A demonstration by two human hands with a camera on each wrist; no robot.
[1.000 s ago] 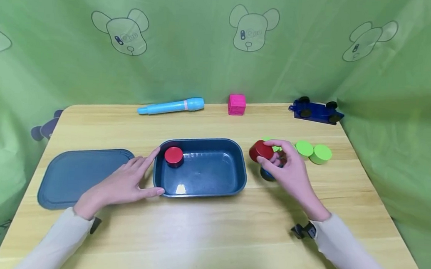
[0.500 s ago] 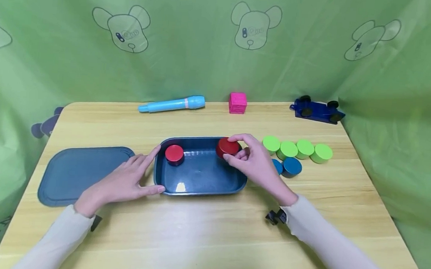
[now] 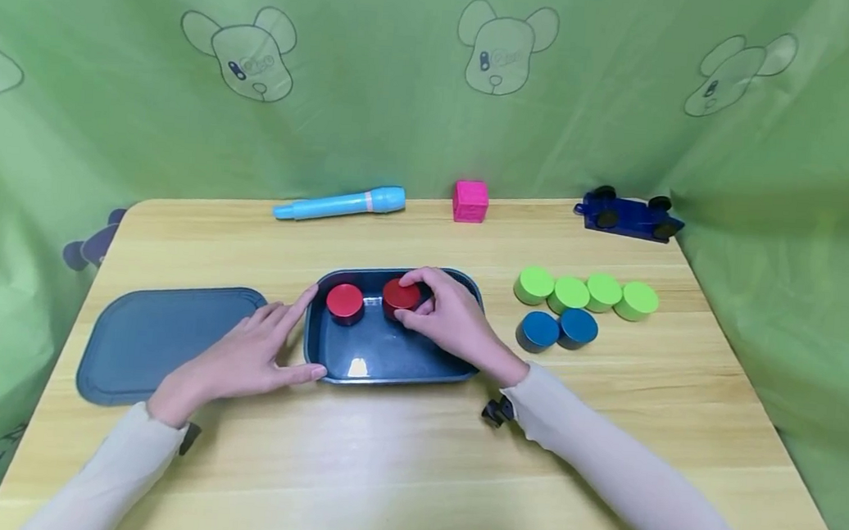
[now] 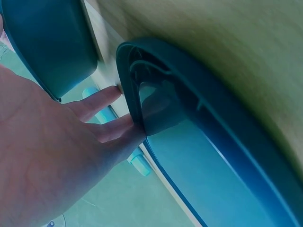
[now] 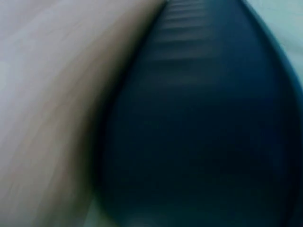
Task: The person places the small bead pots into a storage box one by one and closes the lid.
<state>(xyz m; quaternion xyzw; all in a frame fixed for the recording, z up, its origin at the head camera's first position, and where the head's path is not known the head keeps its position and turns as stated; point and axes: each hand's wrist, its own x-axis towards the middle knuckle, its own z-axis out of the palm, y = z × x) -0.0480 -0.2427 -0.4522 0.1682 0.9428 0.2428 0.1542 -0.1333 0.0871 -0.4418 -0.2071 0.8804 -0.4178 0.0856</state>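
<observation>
A dark blue plastic box (image 3: 395,361) sits mid-table; its matching lid (image 3: 145,344) lies to the left. My left hand (image 3: 248,359) has its index finger and thumb straight against the box's left end, while the other fingers lie by the lid. In the left wrist view the hand (image 4: 61,146) lies between box (image 4: 52,47) and lid (image 4: 227,123). My right hand (image 3: 450,316) pinches a red round block (image 3: 401,296) inside the box, right of another red round block (image 3: 345,302). Whether the pinched block touches the floor is unclear. The right wrist view shows only the box (image 5: 199,132), blurred.
Several green round blocks (image 3: 569,293) stand in a row right of the box, with two blue round blocks (image 3: 538,330) in front. Along the back edge lie a light blue toy microphone (image 3: 340,204), a pink cube (image 3: 470,201) and a dark blue wheeled toy (image 3: 627,215).
My right hand has carried the red round block leftward from beside the blue blocks, over the box's right rim and into the box. The left hand has stayed in place.
</observation>
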